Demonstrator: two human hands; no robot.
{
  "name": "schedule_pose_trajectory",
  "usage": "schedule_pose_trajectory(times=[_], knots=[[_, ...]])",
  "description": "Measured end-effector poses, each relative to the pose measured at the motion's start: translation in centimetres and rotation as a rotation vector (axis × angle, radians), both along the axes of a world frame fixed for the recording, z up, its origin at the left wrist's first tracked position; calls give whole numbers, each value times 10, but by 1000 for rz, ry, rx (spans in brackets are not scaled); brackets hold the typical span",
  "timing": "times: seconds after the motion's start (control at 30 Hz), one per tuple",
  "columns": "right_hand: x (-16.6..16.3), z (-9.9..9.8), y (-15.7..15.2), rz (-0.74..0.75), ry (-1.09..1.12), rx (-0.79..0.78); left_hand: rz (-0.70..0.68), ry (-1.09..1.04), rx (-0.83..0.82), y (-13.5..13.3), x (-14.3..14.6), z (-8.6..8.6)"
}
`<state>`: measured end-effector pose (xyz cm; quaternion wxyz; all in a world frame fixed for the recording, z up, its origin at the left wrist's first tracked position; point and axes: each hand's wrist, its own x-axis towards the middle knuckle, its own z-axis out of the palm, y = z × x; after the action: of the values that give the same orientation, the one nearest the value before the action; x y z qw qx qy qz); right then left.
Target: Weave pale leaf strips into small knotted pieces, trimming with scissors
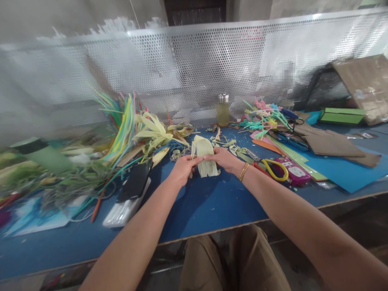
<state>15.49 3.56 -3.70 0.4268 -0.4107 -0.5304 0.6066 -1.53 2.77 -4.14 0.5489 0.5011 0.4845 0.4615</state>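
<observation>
Hands (183,167): two
Broad pale strip (206,151): one, layers unclear
Gold bracelet (243,171): one
Black phone (135,182): one
White case (121,212): one
Silver-capped bottle (223,113): one
Yellow-handled scissors (275,169): one pair
Magenta item (292,171): one
Bright green box (342,116): one
Perforated panel (212,60): one
Tabletop (212,212): one
Brown sheets (333,141): at least two, overlapping
Coloured strands (129,121): many, too tangled to count
Fuzzy stems (266,115): several, exact number unclear
</observation>
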Motion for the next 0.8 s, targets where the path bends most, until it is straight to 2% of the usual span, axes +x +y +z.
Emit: schedule_pose_trajectory(times=[0.23, 0.43, 0.8], knots=[[1, 2, -1, -20, 15, 6, 1, -15, -9, 2, 0, -3], [1, -1, 1, -16, 2, 1, -68, -50, -7, 1, 1, -4], [2, 2, 1, -44, -57, 9, -2, 14, -4, 2, -1, -3]])
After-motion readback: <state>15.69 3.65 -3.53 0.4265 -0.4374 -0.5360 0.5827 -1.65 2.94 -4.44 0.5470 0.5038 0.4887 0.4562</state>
